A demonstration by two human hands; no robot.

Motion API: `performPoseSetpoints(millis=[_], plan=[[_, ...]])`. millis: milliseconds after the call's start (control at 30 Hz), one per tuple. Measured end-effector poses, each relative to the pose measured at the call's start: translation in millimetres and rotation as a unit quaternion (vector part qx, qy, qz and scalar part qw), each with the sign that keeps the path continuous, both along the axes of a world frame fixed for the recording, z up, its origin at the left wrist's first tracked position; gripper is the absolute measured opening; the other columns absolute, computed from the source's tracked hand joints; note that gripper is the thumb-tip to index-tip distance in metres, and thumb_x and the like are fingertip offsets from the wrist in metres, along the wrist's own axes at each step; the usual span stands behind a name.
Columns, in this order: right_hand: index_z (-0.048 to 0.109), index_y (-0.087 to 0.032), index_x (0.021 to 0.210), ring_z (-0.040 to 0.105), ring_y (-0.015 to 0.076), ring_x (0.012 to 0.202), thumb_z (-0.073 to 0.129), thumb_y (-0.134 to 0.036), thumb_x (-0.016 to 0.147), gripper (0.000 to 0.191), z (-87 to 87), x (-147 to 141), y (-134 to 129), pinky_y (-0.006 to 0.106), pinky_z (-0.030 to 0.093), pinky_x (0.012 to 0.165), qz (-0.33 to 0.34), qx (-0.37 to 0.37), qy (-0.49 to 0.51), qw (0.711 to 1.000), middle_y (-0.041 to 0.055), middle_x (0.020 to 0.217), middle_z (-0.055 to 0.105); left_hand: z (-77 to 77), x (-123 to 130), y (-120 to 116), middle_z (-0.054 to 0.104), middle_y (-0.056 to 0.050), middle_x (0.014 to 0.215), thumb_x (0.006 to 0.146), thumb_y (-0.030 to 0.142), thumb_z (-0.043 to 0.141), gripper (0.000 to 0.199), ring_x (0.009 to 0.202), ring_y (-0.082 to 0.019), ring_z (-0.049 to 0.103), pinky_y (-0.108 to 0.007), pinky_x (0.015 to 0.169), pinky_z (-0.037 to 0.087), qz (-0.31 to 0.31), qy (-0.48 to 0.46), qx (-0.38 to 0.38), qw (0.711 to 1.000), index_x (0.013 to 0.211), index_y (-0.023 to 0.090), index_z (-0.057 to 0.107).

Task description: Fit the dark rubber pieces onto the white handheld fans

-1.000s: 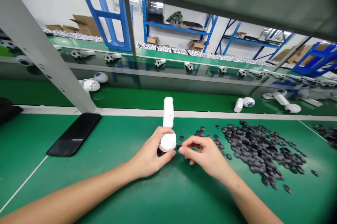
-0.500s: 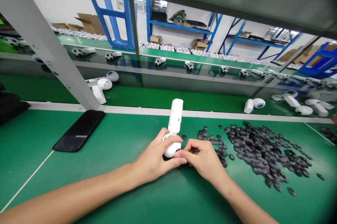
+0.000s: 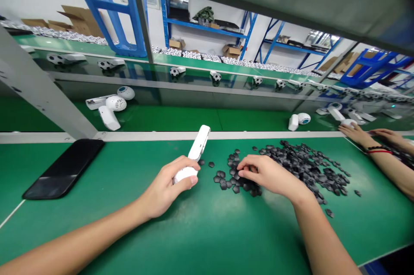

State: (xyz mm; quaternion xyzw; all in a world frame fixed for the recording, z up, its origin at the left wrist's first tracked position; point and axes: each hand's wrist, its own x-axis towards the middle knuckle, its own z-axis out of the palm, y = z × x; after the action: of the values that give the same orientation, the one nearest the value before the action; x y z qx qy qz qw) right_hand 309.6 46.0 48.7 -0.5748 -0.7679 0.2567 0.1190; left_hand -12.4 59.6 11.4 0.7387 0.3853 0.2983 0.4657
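My left hand (image 3: 173,186) is wrapped round the round head of a small white handheld fan (image 3: 199,143). Its flat handle points up and away from me, and my fingers cover much of the head. To the right, my right hand (image 3: 263,172) is at the near part of a spread of black five-sided pieces (image 3: 304,165). Thumb and forefinger are drawn close together over the pieces there; whether one is pinched between them is too small to tell. Two loose black pieces (image 3: 211,164) lie between the fan and the pile.
A black phone (image 3: 64,169) lies at the left. Behind the white rail, white fans (image 3: 110,115) rest on a green belt (image 3: 181,120). Fans with football-patterned heads (image 3: 215,76) line a raised shelf. Another person's hands (image 3: 359,136) reach in at the right.
My right hand has left the fan head and moved right to the black pieces. My left hand keeps the fan, now turned and tilted rightward. The view has shifted right; another person's hands have come into view.
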Motion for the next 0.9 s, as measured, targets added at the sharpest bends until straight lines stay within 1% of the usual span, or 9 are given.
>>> performPoseSetpoints(millis=[233, 400, 467, 567, 633, 700, 767, 833, 900], plan=[[0.075, -0.026, 0.093, 0.063, 0.0195, 0.074, 0.077, -0.034, 0.083, 0.013, -6.4, 7.4, -3.4, 0.026, 0.040, 0.060, -0.016, -0.052, -0.027, 0.998, 0.0015, 0.086, 0.071, -2.0, 2.3, 0.8, 0.066, -0.003, 0.105, 0.098, 0.046, 0.058, 0.026, 0.077, -0.017, 0.056, -0.027, 0.066, 0.042, 0.007, 0.005, -0.013, 1.000, 0.113, 0.025, 0.064], [0.075, -0.024, 0.092, 0.064, 0.0186, 0.071, 0.072, -0.030, 0.087, 0.009, -6.4, 10.0, -3.6, 0.027, 0.042, 0.061, -0.016, -0.067, -0.010, 0.998, 0.0016, 0.083, 0.072, -0.9, -0.2, 1.5, 0.068, -0.003, 0.107, 0.098, 0.048, 0.057, 0.030, 0.079, -0.018, 0.058, -0.028, 0.070, 0.046, 0.023, 0.024, 0.005, 0.999, 0.116, 0.026, 0.066], [0.076, -0.023, 0.092, 0.064, 0.0184, 0.070, 0.071, -0.030, 0.089, 0.009, -5.6, 9.9, -2.9, 0.027, 0.043, 0.062, -0.017, -0.069, -0.008, 0.997, 0.0013, 0.081, 0.072, -0.2, -1.3, 1.1, 0.069, -0.004, 0.117, 0.099, 0.048, 0.057, 0.035, 0.086, -0.020, 0.062, -0.030, 0.077, 0.050, 0.026, 0.027, 0.006, 0.999, 0.128, 0.029, 0.064], [0.078, -0.023, 0.090, 0.066, 0.0190, 0.074, 0.070, -0.032, 0.091, 0.012, -4.2, 10.0, -1.4, 0.028, 0.046, 0.066, -0.016, -0.072, 0.005, 0.997, 0.0020, 0.085, 0.074, 0.3, -2.3, -0.2, 0.058, -0.005, 0.147, 0.100, 0.046, 0.058, 0.057, 0.115, -0.027, 0.061, -0.039, 0.099, 0.049, 0.041, 0.013, 0.019, 0.999, 0.154, 0.036, 0.044], [0.079, -0.023, 0.086, 0.068, 0.0200, 0.080, 0.069, -0.033, 0.092, 0.016, -3.2, 10.5, -0.2, 0.029, 0.047, 0.071, -0.007, -0.065, 0.013, 0.998, 0.0029, 0.090, 0.075, 0.1, -2.6, -1.1, 0.051, -0.006, 0.156, 0.100, 0.046, 0.059, 0.064, 0.126, -0.030, 0.057, -0.044, 0.107, 0.045, 0.049, 0.001, 0.028, 0.998, 0.159, 0.037, 0.035], [0.078, -0.023, 0.084, 0.068, 0.0209, 0.083, 0.067, -0.035, 0.094, 0.019, -2.6, 10.3, 1.2, 0.030, 0.048, 0.074, -0.005, -0.042, 0.026, 0.999, 0.0039, 0.091, 0.075, -1.1, -2.5, -1.8, 0.051, -0.006, 0.155, 0.100, 0.046, 0.058, 0.063, 0.124, -0.031, 0.058, -0.046, 0.107, 0.046, 0.045, 0.000, 0.032, 0.998, 0.158, 0.036, 0.038], [0.075, -0.022, 0.088, 0.068, 0.0206, 0.079, 0.064, -0.038, 0.096, 0.021, -2.6, 7.4, 2.0, 0.030, 0.050, 0.071, -0.029, -0.023, 0.059, 0.998, 0.0039, 0.087, 0.075, -3.3, -1.9, -2.2, 0.054, -0.007, 0.151, 0.100, 0.045, 0.059, 0.063, 0.118, -0.031, 0.061, -0.045, 0.102, 0.050, 0.044, 0.004, 0.035, 0.998, 0.158, 0.036, 0.037], [0.072, -0.021, 0.093, 0.068, 0.0198, 0.073, 0.063, -0.040, 0.097, 0.022, -3.3, 0.3, 1.5, 0.029, 0.051, 0.065, -0.062, -0.031, 0.119, 0.990, 0.0030, 0.081, 0.074, -6.1, -0.7, -2.2, 0.057, -0.010, 0.145, 0.098, 0.042, 0.062, 0.076, 0.111, -0.028, 0.064, -0.045, 0.098, 0.052, 0.049, -0.001, 0.034, 0.998, 0.163, 0.035, 0.022], [0.073, -0.021, 0.094, 0.068, 0.0190, 0.071, 0.067, -0.042, 0.095, 0.023, -4.6, -11.4, -0.6, 0.028, 0.053, 0.063, -0.079, -0.044, 0.180, 0.979, 0.0031, 0.081, 0.074, -8.4, 1.2, -1.8, 0.057, -0.013, 0.142, 0.096, 0.037, 0.066, 0.094, 0.112, -0.028, 0.065, -0.046, 0.100, 0.052, 0.056, -0.023, 0.032, 0.998, 0.165, 0.033, 0.002]])
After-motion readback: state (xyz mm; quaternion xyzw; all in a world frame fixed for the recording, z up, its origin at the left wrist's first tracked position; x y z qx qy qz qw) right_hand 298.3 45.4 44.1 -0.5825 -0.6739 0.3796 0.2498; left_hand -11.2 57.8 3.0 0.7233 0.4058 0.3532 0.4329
